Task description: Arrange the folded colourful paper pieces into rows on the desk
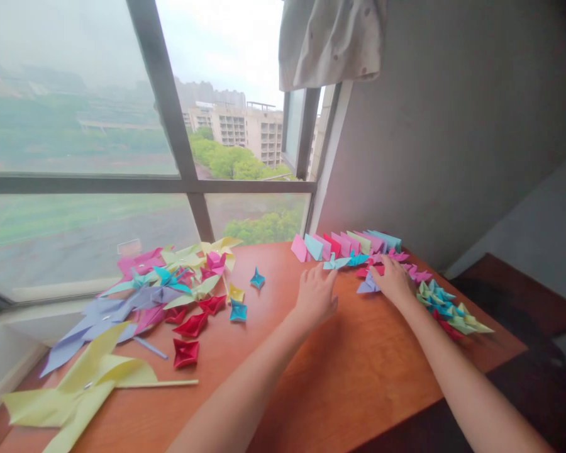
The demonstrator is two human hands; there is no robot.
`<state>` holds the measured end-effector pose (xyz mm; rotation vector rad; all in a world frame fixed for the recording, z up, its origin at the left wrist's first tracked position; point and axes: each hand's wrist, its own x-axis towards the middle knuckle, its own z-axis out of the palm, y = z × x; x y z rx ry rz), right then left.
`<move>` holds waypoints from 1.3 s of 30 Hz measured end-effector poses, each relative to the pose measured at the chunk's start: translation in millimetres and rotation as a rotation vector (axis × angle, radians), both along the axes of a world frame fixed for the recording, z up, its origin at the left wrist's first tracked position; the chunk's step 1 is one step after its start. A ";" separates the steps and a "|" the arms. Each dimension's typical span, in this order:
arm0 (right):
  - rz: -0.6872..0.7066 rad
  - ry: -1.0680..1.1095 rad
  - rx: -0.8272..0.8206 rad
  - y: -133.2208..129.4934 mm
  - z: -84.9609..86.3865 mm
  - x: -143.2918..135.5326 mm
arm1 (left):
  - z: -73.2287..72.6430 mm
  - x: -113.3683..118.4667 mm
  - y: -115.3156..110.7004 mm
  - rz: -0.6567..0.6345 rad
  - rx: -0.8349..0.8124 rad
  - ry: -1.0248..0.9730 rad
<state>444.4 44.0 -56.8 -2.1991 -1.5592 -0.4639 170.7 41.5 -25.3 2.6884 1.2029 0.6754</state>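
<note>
My left hand (315, 294) is over the middle of the table, fingers spread and nothing in them. Just beyond its fingertips sits a light blue paper crane (336, 263), beside a brighter blue crane (358, 258). My right hand (394, 282) reaches over the crane group with fingers apart. Its thumb is close to a purple paper crane (368, 284) and a red crane (371, 270); whether it touches them I cannot tell. Pink cranes (419, 274) lie beyond that wrist, followed by rows of green and blue cranes (446, 308).
A row of folded paper pieces (346, 244) stands along the table's back edge. At left lie several paper pinwheels (87, 387), with red paper boats (186, 353), a blue boat (238, 310) and a small blue star-shaped fold (257, 278). Windows rise behind the wooden table (339, 384).
</note>
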 end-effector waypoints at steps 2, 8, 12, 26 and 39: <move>0.020 0.003 -0.068 3.1 2.7 -2.0 | -5.2 23.8 7.0 0.016 -0.003 0.000; 0.005 0.036 -0.270 20.0 22.2 -17.7 | -18.9 60.9 21.3 0.059 0.001 0.011; 0.010 0.023 -0.400 29.6 34.8 -27.7 | -24.6 67.1 25.2 0.070 0.010 0.026; -0.024 0.002 -0.463 56.4 47.6 -47.4 | -17.4 59.1 18.1 0.047 0.005 0.047; 0.300 0.098 -0.206 9.5 61.8 -73.9 | 12.5 -25.0 -11.3 0.117 -0.032 -0.034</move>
